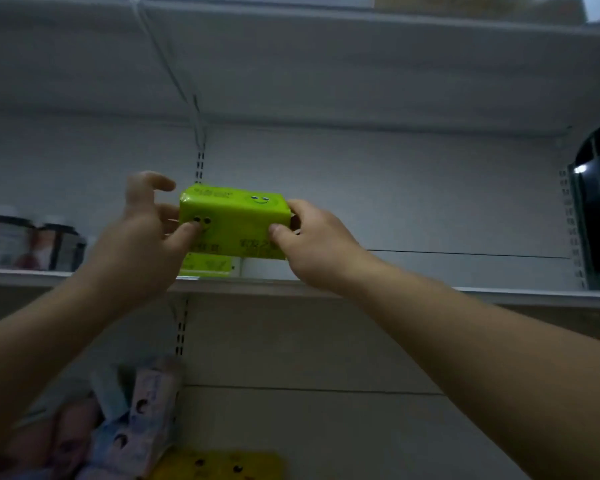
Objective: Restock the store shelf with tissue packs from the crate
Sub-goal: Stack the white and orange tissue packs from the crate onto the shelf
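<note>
your left hand [142, 237] and right hand [312, 244] pinch the ends of a green tissue pack [234, 225], thumbs on its front. you hold it over the shelf [499, 296], above another green pack [207, 265].

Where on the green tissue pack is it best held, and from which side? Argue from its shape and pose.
Hold the green pack by its two short ends, one hand from each side. It is a long block, roughly level, long side across, so its ends face left and right. The left hand and right hand hold it so, thumbs on the front face.
</note>
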`<state>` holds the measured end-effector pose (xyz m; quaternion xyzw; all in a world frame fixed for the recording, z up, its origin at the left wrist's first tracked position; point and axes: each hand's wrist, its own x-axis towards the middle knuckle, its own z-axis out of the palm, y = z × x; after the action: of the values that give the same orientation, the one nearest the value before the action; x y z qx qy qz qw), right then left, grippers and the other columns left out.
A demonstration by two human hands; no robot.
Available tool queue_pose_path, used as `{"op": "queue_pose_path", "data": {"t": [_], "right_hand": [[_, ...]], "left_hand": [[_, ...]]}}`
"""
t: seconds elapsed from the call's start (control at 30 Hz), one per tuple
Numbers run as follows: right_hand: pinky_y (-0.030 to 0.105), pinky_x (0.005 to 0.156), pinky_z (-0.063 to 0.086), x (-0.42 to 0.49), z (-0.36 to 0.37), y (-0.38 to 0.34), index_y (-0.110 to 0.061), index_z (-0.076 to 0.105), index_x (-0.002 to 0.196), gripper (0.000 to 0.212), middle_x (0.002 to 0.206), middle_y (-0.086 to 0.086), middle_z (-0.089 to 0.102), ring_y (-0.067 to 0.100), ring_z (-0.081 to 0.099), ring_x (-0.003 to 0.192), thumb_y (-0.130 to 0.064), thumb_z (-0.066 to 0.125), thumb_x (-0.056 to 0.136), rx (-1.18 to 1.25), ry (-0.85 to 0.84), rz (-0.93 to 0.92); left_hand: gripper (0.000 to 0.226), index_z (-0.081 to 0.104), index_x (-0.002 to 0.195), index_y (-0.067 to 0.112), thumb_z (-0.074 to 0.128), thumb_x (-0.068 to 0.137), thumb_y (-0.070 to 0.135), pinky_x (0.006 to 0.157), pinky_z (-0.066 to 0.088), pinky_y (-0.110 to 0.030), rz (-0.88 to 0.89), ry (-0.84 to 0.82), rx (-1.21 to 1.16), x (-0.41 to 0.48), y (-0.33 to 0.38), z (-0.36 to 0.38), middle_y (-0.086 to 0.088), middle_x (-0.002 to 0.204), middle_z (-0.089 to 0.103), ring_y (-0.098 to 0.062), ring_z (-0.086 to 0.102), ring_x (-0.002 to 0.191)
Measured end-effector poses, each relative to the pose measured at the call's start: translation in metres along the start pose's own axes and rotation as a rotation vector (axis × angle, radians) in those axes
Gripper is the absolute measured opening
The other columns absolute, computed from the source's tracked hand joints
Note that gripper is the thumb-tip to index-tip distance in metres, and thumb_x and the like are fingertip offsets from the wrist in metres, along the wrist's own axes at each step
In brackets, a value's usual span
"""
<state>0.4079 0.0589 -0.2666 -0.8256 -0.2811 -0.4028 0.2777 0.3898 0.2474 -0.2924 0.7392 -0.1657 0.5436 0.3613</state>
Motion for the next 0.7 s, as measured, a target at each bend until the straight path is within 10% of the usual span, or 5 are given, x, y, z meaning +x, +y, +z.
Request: {"op": "queue_pose_path", "data": {"t": [0.27, 0.7], "right_hand": [[0.033, 0.088, 0.045, 0.045, 0.054, -0.019, -0.013, 0.057, 0.12, 0.034, 0.114, 0.011, 0.061, 0.028, 0.056, 0.104, -0.035, 0.052, 0.093, -0.07, -0.159, 0.025], [0.026, 0.087, 0.041, 0.059, 0.081, -0.01, -0.023, 0.049, 0.125, 0.034, 0.123, 0.008, 0.058, 0.025, 0.054, 0.109, -0.021, 0.052, 0.091, -0.169, -0.267, -0.005]], "left_hand": [[0.02, 0.045, 0.107, 0.03, 0.054, 0.092, 0.022, 0.061, 0.046, -0.032, -0.186, -0.163, 0.152, 0.033, -0.067, -0.02, -0.008, 0.096, 0.063, -0.024, 0.06, 0.071], [0.016, 0.06, 0.104, 0.022, 0.056, 0.09, 0.029, 0.092, 0.039, -0.033, -0.099, -0.256, 0.408, 0.041, -0.087, -0.011, -0.003, 0.118, 0.045, -0.022, 0.05, 0.108]]}}
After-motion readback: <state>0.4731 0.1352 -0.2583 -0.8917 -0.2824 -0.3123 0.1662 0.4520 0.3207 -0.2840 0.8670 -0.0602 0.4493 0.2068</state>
